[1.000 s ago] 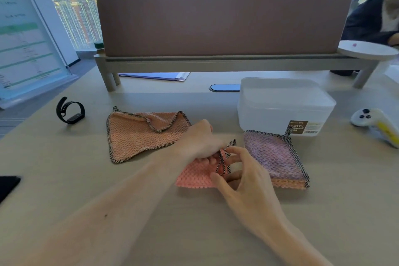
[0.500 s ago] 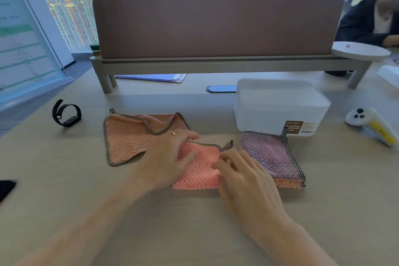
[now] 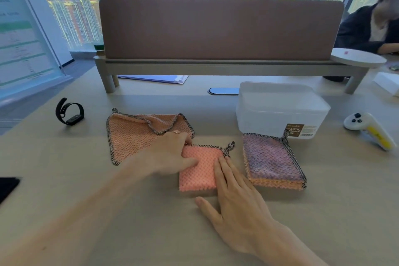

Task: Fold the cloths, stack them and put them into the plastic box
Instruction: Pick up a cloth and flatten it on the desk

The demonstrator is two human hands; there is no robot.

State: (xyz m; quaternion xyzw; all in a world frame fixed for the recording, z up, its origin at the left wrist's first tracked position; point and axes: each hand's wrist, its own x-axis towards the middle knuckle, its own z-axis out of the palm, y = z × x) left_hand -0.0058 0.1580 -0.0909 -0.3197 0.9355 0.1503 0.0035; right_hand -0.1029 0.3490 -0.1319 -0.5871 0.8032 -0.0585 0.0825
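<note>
The fingers point(image 3: 224, 170) of the right hand point(image 3: 235, 207) lie flat and together, spread open on the right edge of the folded pink cloth point(image 3: 200, 168), the thumb resting apart on the table point(image 3: 86, 190); nothing is gripped. The left hand point(image 3: 172, 153), a ring on one finger, is likewise open, palm down, its fingers pressing the left and upper part of the same cloth. That cloth is a small folded square with a dark checked trim and a hanging loop at its far right corner, lying flat on the table between the two hands. Just to its right, apart from it, sits a stack of folded cloths point(image 3: 274, 164), purple on top and orange beneath. To the left and slightly farther, an unfolded peach cloth point(image 3: 133, 136) lies spread with its far edge turned over; the left hand's knuckles overlap its near right corner. Behind the stack stands the plastic box point(image 3: 278, 112), translucent white with a brown label, touching or just beside the stack's far edge. A black wristband point(image 3: 69, 112) lies far left, a white and yellow controller point(image 3: 367, 129) far right. Beyond them rises a brown desk divider point(image 3: 220, 28).
</note>
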